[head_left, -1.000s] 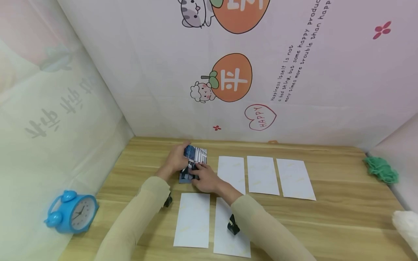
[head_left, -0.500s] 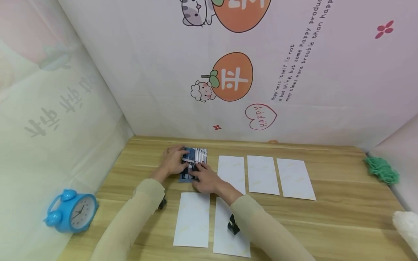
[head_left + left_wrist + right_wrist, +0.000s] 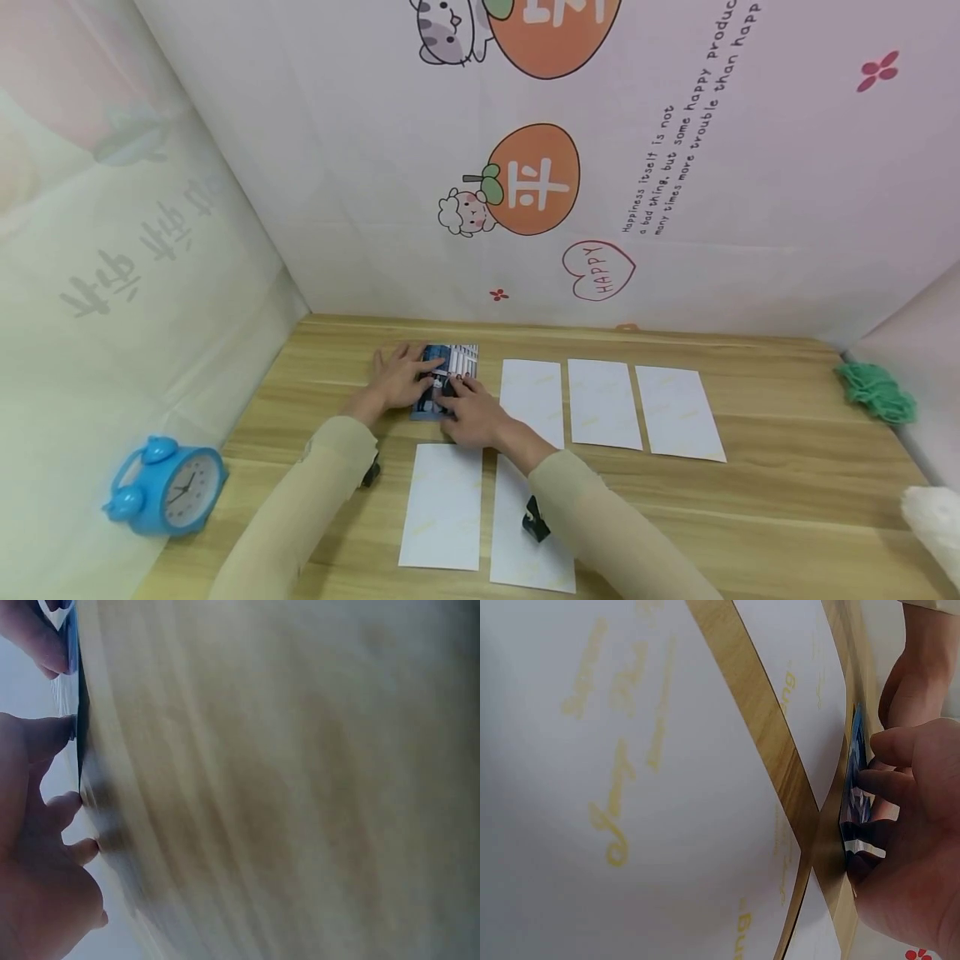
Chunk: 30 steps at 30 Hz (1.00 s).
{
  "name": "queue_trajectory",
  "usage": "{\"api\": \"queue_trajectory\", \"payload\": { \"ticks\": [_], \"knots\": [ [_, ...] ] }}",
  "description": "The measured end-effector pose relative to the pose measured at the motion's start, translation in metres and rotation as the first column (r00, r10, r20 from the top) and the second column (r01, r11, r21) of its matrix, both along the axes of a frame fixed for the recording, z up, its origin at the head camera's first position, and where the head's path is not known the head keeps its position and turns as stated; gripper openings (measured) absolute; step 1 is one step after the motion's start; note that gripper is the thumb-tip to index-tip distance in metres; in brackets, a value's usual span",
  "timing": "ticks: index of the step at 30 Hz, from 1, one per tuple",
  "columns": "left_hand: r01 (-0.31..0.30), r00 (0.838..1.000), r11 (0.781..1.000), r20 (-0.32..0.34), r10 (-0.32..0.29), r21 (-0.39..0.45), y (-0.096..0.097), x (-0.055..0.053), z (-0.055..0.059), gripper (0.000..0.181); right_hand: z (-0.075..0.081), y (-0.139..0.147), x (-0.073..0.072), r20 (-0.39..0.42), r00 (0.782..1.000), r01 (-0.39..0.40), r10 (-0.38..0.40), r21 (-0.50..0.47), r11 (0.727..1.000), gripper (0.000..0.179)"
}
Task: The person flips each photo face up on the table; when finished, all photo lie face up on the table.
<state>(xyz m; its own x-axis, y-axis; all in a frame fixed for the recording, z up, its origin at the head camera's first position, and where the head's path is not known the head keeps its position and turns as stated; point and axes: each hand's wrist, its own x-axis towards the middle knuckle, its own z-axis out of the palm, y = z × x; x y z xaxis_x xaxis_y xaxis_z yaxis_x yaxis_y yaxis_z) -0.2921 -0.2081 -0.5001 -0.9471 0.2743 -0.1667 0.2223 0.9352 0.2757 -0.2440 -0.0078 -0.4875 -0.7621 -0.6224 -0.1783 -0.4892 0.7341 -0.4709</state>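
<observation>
A glossy photo print (image 3: 462, 360) with a dark blue and white picture lies on the wooden table toward the back left. Fingers of my left hand (image 3: 397, 382) are spread at its left side, with the thumb and index reaching onto the picture and the others on the wood. My right hand (image 3: 476, 415) touches the photo's lower right part with extended fingertips, covering some of it. In the right wrist view, the photo (image 3: 853, 799) appears nearly edge-on under the fingers. The left wrist view catches the left hand (image 3: 45, 877) at its margin, fingertips down on the tabletop.
White sheets with faint yellow print lie in two rows: a sheet (image 3: 603, 404) among those right of the photo, and a sheet (image 3: 442, 508) in front. A blue alarm clock (image 3: 171, 487) stands left; a green bundle (image 3: 876, 392) sits far right. A wall (image 3: 375, 250) rises behind.
My left hand has shifted from the photo's upper left edge to the left and down, its fingers spreading onto the table. The right hand stays on the photo, which has moved slightly.
</observation>
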Motion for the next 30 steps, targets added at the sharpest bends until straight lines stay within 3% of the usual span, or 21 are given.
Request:
{"api": "queue_trajectory", "payload": {
  "ticks": [8, 13, 25, 30],
  "knots": [
    [0.011, 0.999, 0.998, 0.039, -0.013, 0.065, -0.002, 0.000, -0.006, 0.051, -0.003, 0.002, 0.003, -0.001, 1.000, 0.024, -0.024, -0.002, 1.000, 0.050],
    [0.023, 0.999, 0.998, 0.034, -0.025, 0.063, -0.002, -0.001, -0.005, 0.051, -0.002, 0.003, 0.002, -0.005, 1.000, 0.024, -0.024, -0.005, 1.000, 0.050],
    [0.008, 0.997, 1.000, 0.077, -0.009, 0.019, 0.009, -0.010, 0.013, 0.049, 0.012, 0.017, -0.006, 0.050, 0.998, 0.049, -0.045, -0.067, 0.997, 0.053],
    [0.011, 1.000, 1.000, 0.023, -0.011, 0.005, 0.014, -0.016, 0.029, 0.054, 0.025, 0.033, -0.006, 0.024, 0.996, 0.082, -0.081, -0.041, 0.996, 0.054]
  ]
}}
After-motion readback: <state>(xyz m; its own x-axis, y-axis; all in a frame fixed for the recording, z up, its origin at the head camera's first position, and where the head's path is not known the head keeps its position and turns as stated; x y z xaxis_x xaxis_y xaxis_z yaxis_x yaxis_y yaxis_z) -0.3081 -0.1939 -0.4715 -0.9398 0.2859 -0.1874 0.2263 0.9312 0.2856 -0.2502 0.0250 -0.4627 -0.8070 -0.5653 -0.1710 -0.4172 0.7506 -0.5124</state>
